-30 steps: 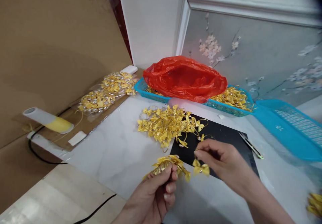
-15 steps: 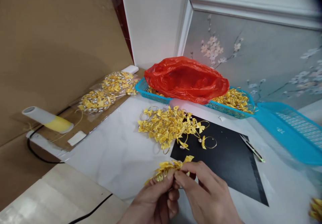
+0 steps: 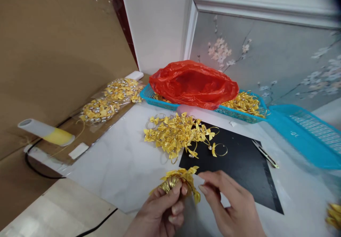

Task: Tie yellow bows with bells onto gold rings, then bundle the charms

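My left hand (image 3: pixel 162 212) is closed around a bundle of yellow ribbon bows on gold loops (image 3: pixel 170 184), held over the near side of the white table. The bows fan out along the far side of the bundle, and the stacked loops show above my thumb. Just to the right is my right hand (image 3: pixel 231 205), its thumb and index fingertips slightly apart, with nothing visible between them. Beyond the hands lies a loose pile of similar bows (image 3: pixel 177 134), some with pearly beads. One single bow loop (image 3: pixel 214 150) rests on a black sheet (image 3: pixel 231 173).
Small scissors or snips (image 3: pixel 265 154) lie at the sheet's right edge. Behind the pile, a blue basket (image 3: pixel 160 103) holds more bows and a red plastic bag (image 3: pixel 191 84). A blue lid-like tray (image 3: pixel 301 141) sits right. Bagged bows (image 3: pixel 99 109) and a white-yellow cylinder (image 3: pixel 46 132) are left.
My right hand has drawn away to the right from the bundle, and its fingertips have parted. The bundle stays in my left hand, its loops now more exposed. The view has shifted slightly.
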The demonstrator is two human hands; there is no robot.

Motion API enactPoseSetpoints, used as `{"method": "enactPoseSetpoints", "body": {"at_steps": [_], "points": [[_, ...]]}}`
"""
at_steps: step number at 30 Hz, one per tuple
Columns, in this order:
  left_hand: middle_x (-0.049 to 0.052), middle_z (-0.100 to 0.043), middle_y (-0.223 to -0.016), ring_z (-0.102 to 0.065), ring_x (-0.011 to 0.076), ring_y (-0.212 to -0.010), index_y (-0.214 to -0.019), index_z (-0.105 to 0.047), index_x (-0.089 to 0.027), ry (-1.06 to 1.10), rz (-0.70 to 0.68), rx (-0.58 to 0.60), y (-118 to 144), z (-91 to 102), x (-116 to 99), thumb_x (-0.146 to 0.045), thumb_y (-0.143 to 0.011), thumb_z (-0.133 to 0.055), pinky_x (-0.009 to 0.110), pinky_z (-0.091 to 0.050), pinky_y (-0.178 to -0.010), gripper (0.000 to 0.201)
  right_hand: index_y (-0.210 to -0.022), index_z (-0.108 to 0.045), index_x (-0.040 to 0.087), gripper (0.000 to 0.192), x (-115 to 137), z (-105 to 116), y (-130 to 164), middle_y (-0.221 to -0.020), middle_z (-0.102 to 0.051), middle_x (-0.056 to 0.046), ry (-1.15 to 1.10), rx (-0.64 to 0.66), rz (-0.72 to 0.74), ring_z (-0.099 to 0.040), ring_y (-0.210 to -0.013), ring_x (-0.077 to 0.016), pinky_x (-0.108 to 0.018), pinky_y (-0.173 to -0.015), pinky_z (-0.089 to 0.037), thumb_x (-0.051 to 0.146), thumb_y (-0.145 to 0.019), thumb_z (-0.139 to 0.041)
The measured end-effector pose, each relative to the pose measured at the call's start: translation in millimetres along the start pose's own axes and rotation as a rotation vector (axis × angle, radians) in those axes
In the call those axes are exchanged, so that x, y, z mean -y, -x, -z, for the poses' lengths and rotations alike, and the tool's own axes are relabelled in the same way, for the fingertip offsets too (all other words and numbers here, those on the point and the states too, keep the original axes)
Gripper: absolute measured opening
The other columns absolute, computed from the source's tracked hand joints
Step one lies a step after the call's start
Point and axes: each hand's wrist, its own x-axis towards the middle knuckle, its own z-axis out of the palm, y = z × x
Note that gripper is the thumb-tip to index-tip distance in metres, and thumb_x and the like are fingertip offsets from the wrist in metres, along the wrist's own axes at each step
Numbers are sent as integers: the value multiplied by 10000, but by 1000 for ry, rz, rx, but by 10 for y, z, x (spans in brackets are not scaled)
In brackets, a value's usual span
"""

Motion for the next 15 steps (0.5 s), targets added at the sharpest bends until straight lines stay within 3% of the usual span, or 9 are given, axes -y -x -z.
{"method": "enactPoseSetpoints", "body": {"at_steps": [4, 9, 15], "points": [[0, -585, -683, -412, 2, -475, -700, -727, -66, -23, 14, 19, 12, -12, 2, -166, -663, -854, 111, -353, -434, 166, -1082, -635, 208, 202, -51, 44, -69, -879, -642, -47, 141, 61, -37, -627, -610, -119, -208, -517, -541, 176, -922, -516], [-2, -586, -650, -454, 11, -473, -662, -723, -70, 9, 17, 13, 16, 10, 14, -147, -634, -869, 107, -373, -433, 167, -877, -632, 191, 216, -52, 5, -79, -794, -628, -43, 172, 54, -11, -622, -612, -125, -218, -530, -532, 127, -937, -435], [-4, -563, -609, -497, 8, -470, -685, -723, -44, 96, 118, 28, 29, 21, -5, -111, -662, -848, 86, -386, -440, 144, -952, -622, 180, 217, -60, -28, 44, -760, -656, -48, 422, -215, 303, -631, -676, -166, -278, -624, -526, 8, -829, -575]]}}
